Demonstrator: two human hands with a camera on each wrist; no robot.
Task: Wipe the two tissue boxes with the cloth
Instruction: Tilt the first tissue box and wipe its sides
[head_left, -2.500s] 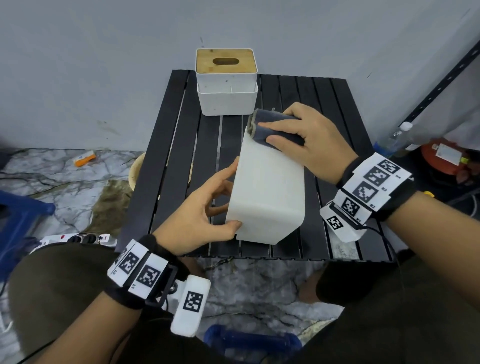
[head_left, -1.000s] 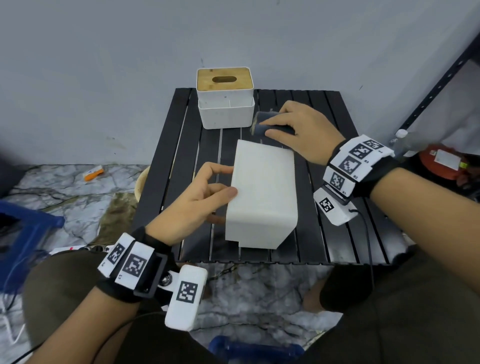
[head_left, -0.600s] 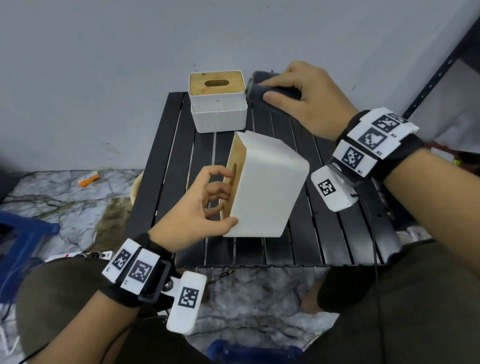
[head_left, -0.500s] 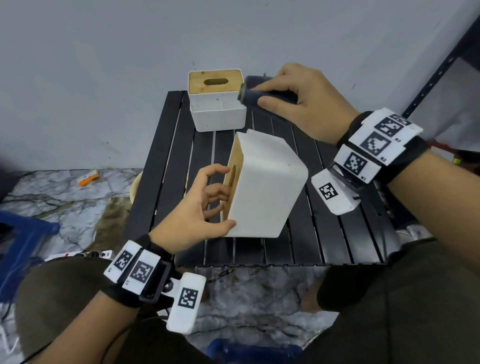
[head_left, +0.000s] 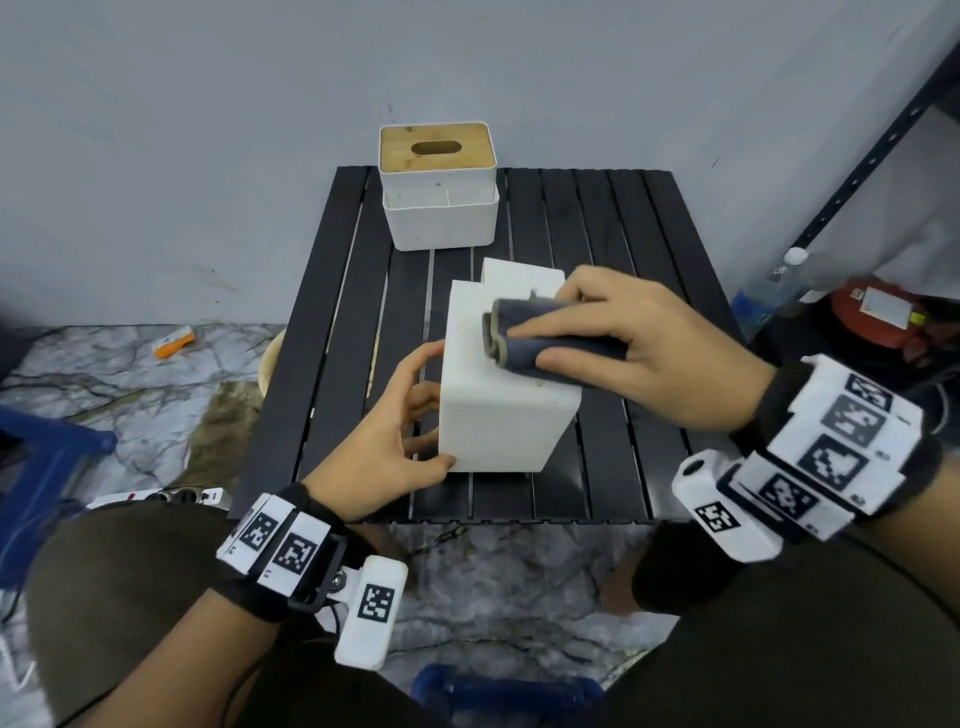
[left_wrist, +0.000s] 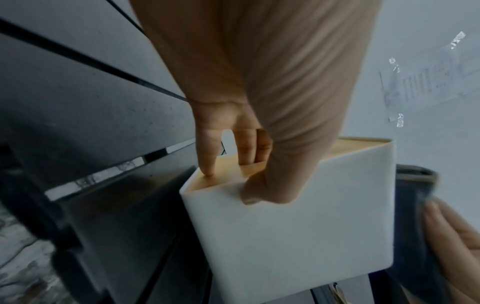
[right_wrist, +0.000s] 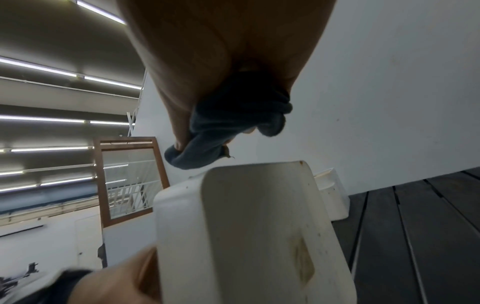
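A white tissue box (head_left: 498, 415) lies on its side in the middle of the black slatted table (head_left: 337, 312), its wooden lid (left_wrist: 223, 172) facing left. My left hand (head_left: 410, 415) grips its near left edge, thumb on the white side (left_wrist: 285, 226) and fingers on the lid. My right hand (head_left: 613, 332) holds a folded dark grey cloth (head_left: 524, 332) and presses it on the box's upper face. In the right wrist view the cloth (right_wrist: 228, 127) bunches under the fingers above the box (right_wrist: 259, 226). The second tissue box (head_left: 439, 192), white with a slotted wooden lid, stands upright at the table's far edge.
A grey wall rises right behind the table. A black metal shelf upright (head_left: 857, 156), a plastic bottle (head_left: 769, 291) and a red item (head_left: 878, 317) stand to the right. On the marble floor at left are a power strip (head_left: 156, 496) and a blue stool (head_left: 47, 467).
My right hand came back from the far edge of the table and set the cloth on the near box. My left hand tipped that box, so another white face is up.
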